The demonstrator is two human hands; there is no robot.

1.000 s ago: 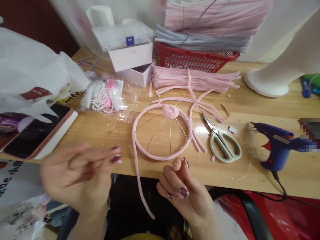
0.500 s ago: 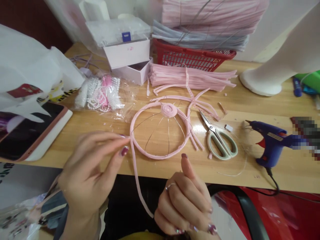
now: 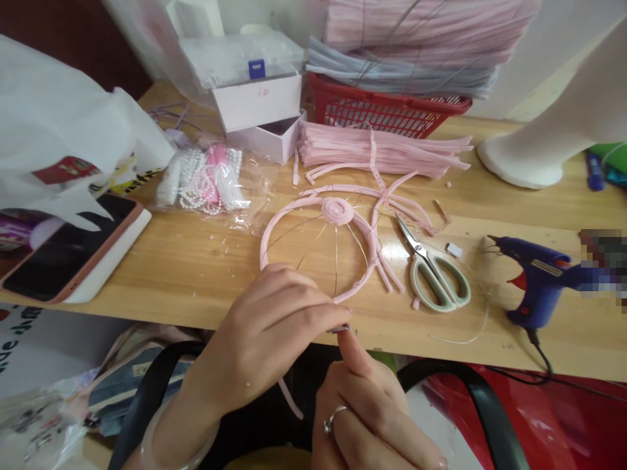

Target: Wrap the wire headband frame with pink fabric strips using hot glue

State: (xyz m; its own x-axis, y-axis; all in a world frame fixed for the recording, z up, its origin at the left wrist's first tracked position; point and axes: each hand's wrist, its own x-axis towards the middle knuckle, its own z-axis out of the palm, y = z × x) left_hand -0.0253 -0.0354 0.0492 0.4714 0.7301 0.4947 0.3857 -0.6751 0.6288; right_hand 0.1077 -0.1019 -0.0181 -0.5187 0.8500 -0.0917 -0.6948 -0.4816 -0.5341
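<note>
**Left hand has moved right to meet the right thumb over the near edge of the pink ring**

Since the earlier frame, the left hand (image 3: 264, 333) has shifted from the ring's left side to cover its near-left edge; the things on the surface (image 3: 220, 274) keep their places. Its fingers are bent together, tips touching the right thumb. The right hand (image 3: 362, 398) has its fingers curled in and thumb raised. I cannot tell whether either holds anything small.

The pink ring (image 3: 373, 250) lies at the near middle of the surface, with a pink coil (image 3: 337, 211) at its far edge and thin wires (image 3: 336, 254) fanning from it. A pink strip end (image 3: 292, 398) hangs off the near edge. The step looks like a pause for finger work; handling the ring would call for the fingertips to part and come down to it.

To the ring's right lie scissors (image 3: 420, 249), then a blue glue gun (image 3: 536, 277). Beyond the ring are a pink bundle (image 3: 382, 150) and a loaded red basket (image 3: 392, 114). White boxes (image 3: 259, 104) and bagged beads (image 3: 200, 179) sit far left, with a phone (image 3: 73, 248) nearer. A white stand (image 3: 519, 163) rises far right. Below the near edge, a black chair arm (image 3: 482, 405) curves in front of something red and shiny.
</note>
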